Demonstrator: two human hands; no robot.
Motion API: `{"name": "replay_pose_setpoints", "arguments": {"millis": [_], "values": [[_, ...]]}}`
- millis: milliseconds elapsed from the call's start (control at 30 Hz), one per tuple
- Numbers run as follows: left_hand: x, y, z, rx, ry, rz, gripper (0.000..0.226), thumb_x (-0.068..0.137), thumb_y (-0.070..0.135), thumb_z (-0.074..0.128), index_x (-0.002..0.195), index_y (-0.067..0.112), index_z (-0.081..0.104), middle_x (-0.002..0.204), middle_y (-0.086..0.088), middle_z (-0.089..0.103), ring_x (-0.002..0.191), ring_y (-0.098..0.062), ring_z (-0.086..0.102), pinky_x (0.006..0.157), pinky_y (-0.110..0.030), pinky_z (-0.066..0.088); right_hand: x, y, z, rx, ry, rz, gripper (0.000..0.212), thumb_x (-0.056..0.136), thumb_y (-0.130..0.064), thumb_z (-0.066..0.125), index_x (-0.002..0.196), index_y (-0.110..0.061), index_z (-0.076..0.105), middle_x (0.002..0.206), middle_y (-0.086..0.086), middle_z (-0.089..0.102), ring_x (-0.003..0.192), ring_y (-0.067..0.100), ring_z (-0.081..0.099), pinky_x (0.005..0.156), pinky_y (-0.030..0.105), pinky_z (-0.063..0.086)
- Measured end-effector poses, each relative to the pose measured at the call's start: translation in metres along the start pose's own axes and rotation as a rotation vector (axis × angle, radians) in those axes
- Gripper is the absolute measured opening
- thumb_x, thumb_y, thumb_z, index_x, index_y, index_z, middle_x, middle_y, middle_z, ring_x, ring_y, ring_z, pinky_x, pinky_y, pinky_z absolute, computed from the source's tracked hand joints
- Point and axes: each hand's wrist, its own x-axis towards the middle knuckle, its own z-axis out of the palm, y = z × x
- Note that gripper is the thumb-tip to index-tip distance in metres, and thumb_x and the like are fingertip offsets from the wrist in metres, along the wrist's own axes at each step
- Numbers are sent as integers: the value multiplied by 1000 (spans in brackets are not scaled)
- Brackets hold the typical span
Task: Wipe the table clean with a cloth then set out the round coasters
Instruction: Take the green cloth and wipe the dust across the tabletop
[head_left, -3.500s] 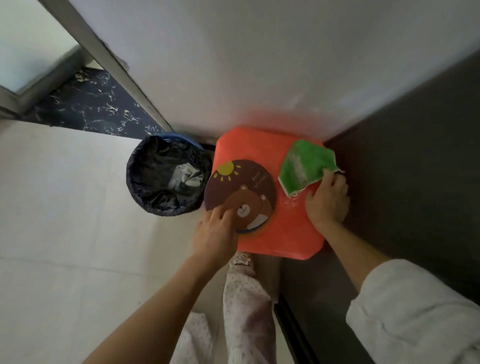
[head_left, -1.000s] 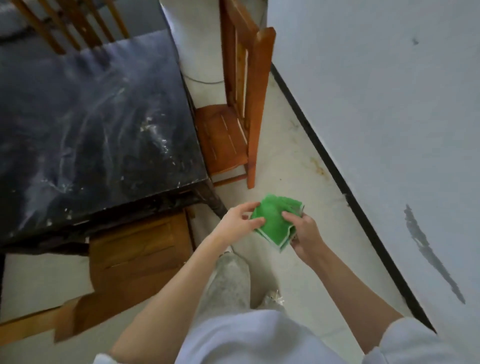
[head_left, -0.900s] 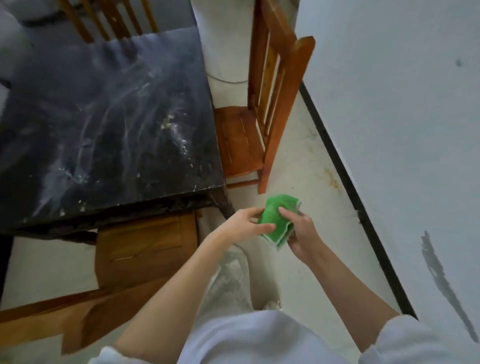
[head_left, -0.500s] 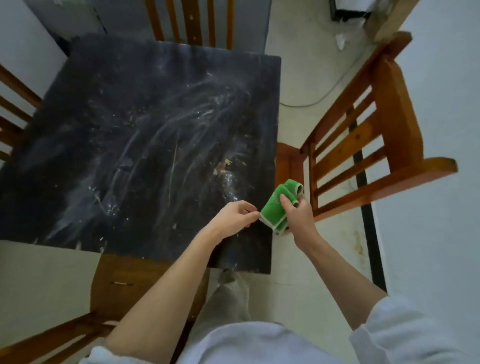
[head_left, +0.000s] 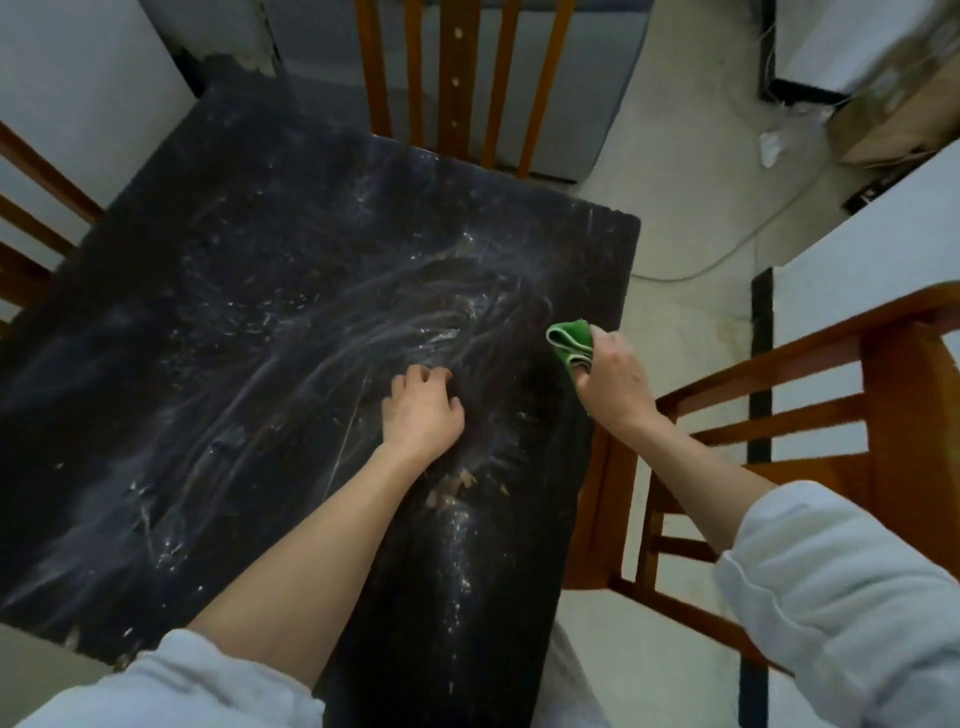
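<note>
A black table (head_left: 249, 322) fills the left and middle of the view, streaked with white smears, powder and brown crumbs near its front right. My right hand (head_left: 615, 379) grips a folded green cloth (head_left: 571, 343) over the table's right edge. My left hand (head_left: 423, 410) hovers palm down over the tabletop, fingers loosely curled and holding nothing. No coasters are in view.
Wooden chairs stand around the table: one at the right (head_left: 810, 415), one at the far side (head_left: 457, 78), one at the left (head_left: 31, 234). A white cable (head_left: 727, 254) lies on the pale floor beyond the right corner. A cardboard box (head_left: 893, 114) sits at the top right.
I have turned from the orange stool and bin to the black table. Both hands moved forward over the tabletop; my left hand let go of the cloth, which my right hand alone holds.
</note>
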Motion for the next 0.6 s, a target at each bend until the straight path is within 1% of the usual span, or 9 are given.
{"name": "replay_pose_setpoints", "arguments": {"millis": [33, 100, 233, 300, 367, 433, 500, 533, 600], "values": [[12, 3, -2, 26, 23, -4, 47, 93, 29, 48, 138, 17, 41, 141, -9, 37, 130, -29, 33, 106, -47, 34, 23, 5, -1, -54, 31, -15, 41, 87, -17, 57, 125, -4, 47, 112, 16, 54, 101, 32, 53, 85, 36, 44], [36, 10, 0, 63, 94, -24, 49, 93, 32, 47, 139, 19, 39, 144, -8, 34, 133, -29, 28, 106, -48, 31, 74, 19, -1, -120, 92, -4, 36, 85, -19, 57, 118, -6, 49, 110, 16, 52, 100, 33, 51, 85, 42, 45], [83, 29, 9, 109, 164, -31, 56, 93, 36, 47, 144, 20, 29, 153, -9, 21, 142, -28, 14, 111, -49, 21, 166, 52, -15, -97, 248, 124, 43, 85, -15, 54, 125, -7, 43, 121, 18, 47, 110, 35, 44, 95, 44, 38], [100, 36, 10, 143, 216, -29, 59, 93, 38, 46, 146, 21, 27, 155, -10, 18, 144, -28, 9, 113, -49, 16, 202, 65, -17, -141, 254, 162, 44, 85, -13, 50, 128, -8, 42, 125, 18, 45, 114, 36, 41, 94, 46, 38], [118, 38, 11, 167, 252, -48, 59, 93, 38, 45, 146, 22, 26, 155, -10, 17, 144, -29, 7, 113, -51, 11, 221, 68, -8, -140, 183, 177, 43, 85, -12, 49, 128, -13, 46, 126, 16, 46, 114, 35, 42, 91, 46, 42], [127, 37, 10, 163, 266, -90, 56, 94, 37, 43, 146, 22, 27, 155, -10, 17, 144, -29, 6, 113, -53, 7, 202, 54, 11, -191, 154, 18, 41, 83, -10, 52, 125, -12, 50, 119, 15, 51, 104, 34, 48, 81, 46, 48], [137, 34, 7, 140, 281, -130, 53, 95, 33, 42, 145, 21, 30, 155, -9, 19, 144, -28, 7, 113, -54, 7, 158, 30, 31, -141, 100, -306, 38, 77, -8, 57, 115, -10, 57, 103, 13, 59, 85, 30, 55, 63, 41, 53], [140, 32, 4, 127, 294, -142, 51, 95, 30, 42, 145, 21, 31, 155, -8, 21, 144, -28, 9, 113, -54, 8, 131, 16, 39, -69, -13, -491, 37, 75, -9, 59, 112, -12, 59, 98, 10, 60, 80, 27, 57, 58, 38, 53], [142, 26, -1, 107, 311, -169, 50, 96, 26, 41, 144, 22, 33, 155, -5, 22, 144, -26, 11, 114, -53, 9, 92, -3, 42, 98, -398, -737, 37, 82, -14, 58, 118, -17, 57, 100, 4, 58, 79, 19, 58, 61, 35, 53]]}}
